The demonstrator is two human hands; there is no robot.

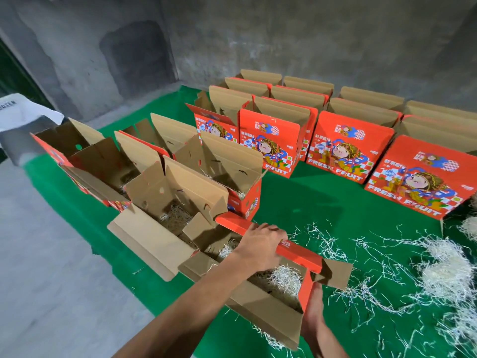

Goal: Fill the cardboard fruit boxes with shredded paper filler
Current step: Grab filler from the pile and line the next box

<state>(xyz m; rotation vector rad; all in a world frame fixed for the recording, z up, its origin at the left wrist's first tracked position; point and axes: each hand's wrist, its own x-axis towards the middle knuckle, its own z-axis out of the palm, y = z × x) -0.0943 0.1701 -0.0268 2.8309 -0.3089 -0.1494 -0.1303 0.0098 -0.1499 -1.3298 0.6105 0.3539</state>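
An open red cardboard fruit box (268,313) lies in front of me on the green cloth, with white shredded paper (284,277) inside it. My left hand (260,244) grips its far red wall from above. My right hand (316,311) lies flat against the box's near right end, fingers straight. Directly beyond it stands another open box (178,200) with a little filler at its bottom. Loose shredded paper (449,275) is heaped and scattered on the cloth at the right.
More open boxes (103,161) stand to the left near the green cloth's edge (77,202), with bare concrete floor beyond. Several upright red boxes (346,148) are lined in rows at the back and right. A grey wall stands behind.
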